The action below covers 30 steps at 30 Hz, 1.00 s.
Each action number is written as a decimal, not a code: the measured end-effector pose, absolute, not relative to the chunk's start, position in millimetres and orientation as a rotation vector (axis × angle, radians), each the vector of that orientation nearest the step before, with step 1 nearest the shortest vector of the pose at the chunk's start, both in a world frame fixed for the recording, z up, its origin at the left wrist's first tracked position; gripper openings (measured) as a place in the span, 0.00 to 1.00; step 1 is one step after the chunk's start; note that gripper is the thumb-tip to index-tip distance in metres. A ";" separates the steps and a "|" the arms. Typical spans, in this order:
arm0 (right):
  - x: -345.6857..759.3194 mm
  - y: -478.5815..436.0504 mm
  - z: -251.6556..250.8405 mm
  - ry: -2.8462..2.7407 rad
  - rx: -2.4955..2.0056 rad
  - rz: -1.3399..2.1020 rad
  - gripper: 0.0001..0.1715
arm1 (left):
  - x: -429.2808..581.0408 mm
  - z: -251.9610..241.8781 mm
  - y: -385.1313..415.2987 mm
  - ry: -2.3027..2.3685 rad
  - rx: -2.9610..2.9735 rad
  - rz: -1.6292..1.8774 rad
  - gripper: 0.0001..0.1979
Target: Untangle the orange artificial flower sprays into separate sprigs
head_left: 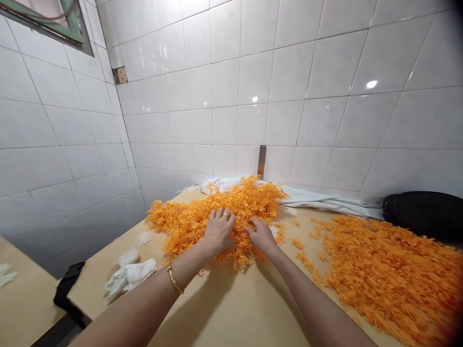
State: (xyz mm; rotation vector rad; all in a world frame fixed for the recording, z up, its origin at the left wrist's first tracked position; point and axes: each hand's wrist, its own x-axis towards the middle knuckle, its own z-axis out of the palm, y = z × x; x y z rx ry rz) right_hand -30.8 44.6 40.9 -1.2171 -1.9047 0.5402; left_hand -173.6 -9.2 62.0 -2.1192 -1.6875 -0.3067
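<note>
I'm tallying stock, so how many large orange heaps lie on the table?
2: a tangled orange heap at the left hand and right hand; a spread-out orange heap on the right.

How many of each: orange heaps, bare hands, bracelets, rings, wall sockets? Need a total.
Orange heaps: 2 (near heap at the hands, side heap on the right)
Hands: 2 (left hand, right hand)
Bracelet: 1
Ring: 1
Wall socket: 1
Total: 7
</note>
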 end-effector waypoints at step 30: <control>57.1 54.8 57.5 -1.907 -1.516 0.518 0.20 | -147.3 118.6 -23.8 -1.657 -2.216 -0.268 0.10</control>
